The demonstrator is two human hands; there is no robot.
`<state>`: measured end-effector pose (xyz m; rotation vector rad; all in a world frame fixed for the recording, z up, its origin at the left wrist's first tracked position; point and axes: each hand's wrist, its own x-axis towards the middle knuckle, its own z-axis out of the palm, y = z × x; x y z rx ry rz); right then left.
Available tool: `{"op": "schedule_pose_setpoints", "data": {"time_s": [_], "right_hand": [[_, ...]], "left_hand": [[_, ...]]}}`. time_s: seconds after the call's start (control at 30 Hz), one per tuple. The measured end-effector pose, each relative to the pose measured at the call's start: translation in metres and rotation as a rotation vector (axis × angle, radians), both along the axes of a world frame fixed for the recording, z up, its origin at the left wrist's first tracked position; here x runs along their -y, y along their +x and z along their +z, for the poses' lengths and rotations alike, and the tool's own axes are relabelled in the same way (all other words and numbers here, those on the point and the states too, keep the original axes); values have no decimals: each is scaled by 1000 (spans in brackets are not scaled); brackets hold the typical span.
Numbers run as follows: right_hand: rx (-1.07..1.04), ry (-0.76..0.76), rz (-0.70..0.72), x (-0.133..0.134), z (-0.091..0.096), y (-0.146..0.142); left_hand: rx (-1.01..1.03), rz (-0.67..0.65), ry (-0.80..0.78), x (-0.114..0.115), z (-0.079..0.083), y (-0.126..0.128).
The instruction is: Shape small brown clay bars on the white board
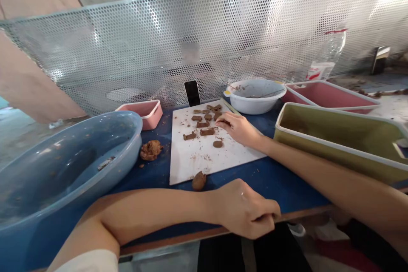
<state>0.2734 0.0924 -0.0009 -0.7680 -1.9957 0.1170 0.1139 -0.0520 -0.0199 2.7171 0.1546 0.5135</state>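
Note:
A white board [204, 157] lies on the blue table and carries several small brown clay pieces [204, 124]. My right hand [239, 127] reaches over the board's right side, its fingertips pinched on a clay piece near the cluster. My left hand [247, 210] rests at the table's front edge with fingers curled into a loose fist; whether anything is inside it is hidden. A round clay lump [199, 180] sits at the board's near edge. A rougher clay lump [151, 150] lies on the table left of the board.
A large blue basin [63, 165] fills the left. A small pink tub [145, 112] and a black phone [192, 92] stand by the perforated metal screen [204, 38]. A white bowl [255, 95], a pink tray [328, 93] and an olive tray [338, 136] sit at right.

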Motion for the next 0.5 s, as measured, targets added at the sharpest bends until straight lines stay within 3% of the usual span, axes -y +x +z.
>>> {"op": "schedule_pose_setpoints", "data": {"time_s": [0.17, 0.5], "right_hand": [[130, -20, -86, 10, -5, 2], [14, -80, -69, 7, -1, 8]], "left_hand": [[-4, -53, -33, -2, -3, -3], [10, -73, -9, -2, -6, -3]]}}
